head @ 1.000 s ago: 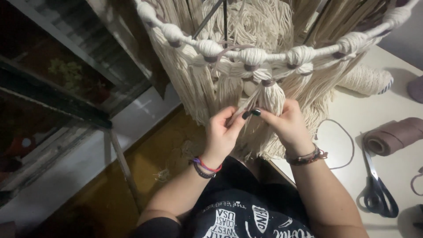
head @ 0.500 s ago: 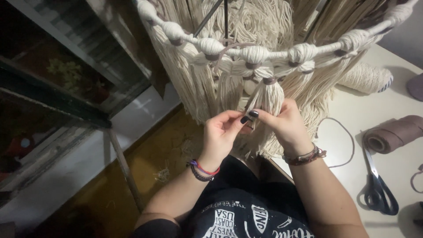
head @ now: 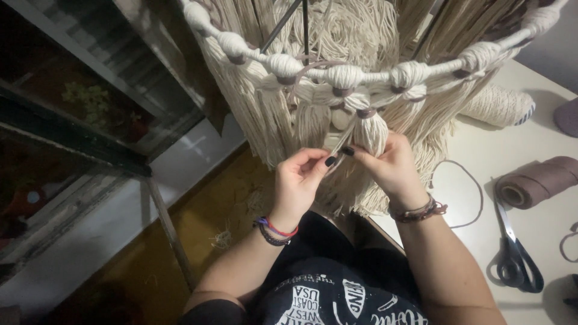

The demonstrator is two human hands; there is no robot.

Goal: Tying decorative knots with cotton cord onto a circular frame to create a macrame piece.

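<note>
Cream cord strands [head: 337,144] are pinched by the left hand [head: 299,180] and right hand [head: 391,168] (fingers closed on them) beneath the fringed hoop [head: 361,75], beside the tabletop [head: 542,150] with scissors [head: 512,247].

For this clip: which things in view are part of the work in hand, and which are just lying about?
In hand:
- left hand and right hand, pinching strands together
- cream cord tassel with mauve wrap
- cord-wrapped hoop of cream fringe

Lying about:
- dark-handled scissors on the white table
- mauve cord spool
- cream cord cone
- loose mauve cord loop
</note>
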